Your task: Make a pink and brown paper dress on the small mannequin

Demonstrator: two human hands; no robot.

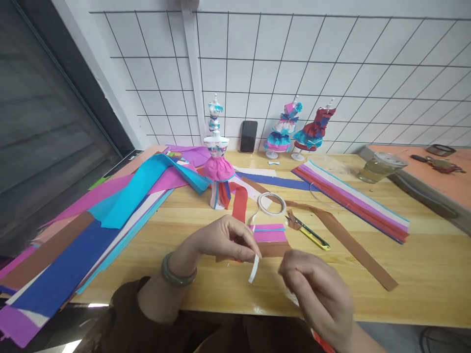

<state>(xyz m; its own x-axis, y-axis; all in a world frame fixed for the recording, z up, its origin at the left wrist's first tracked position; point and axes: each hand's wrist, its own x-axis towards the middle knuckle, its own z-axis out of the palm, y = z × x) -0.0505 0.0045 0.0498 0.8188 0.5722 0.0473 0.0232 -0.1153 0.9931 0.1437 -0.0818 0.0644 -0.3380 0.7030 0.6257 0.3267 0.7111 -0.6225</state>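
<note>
Strip [253, 269], its upper end hidden in my grip, hangs above the table [206, 291], pinched by my left hand [228, 239], thumb against forefinger. My right hand [321, 293], blurred, curls nearly closed nearby; I cannot tell whether it holds anything. A pale scrap [292, 297] beneath is mostly covered.

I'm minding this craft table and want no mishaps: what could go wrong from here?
The short white strip, pinched at one end by the left hand, might slip or curl. The tape roll has a loose end close to the pink strip and could snag there. The cup of pale liquid stands near the stack of coloured strips; a knock might wet them.
</note>
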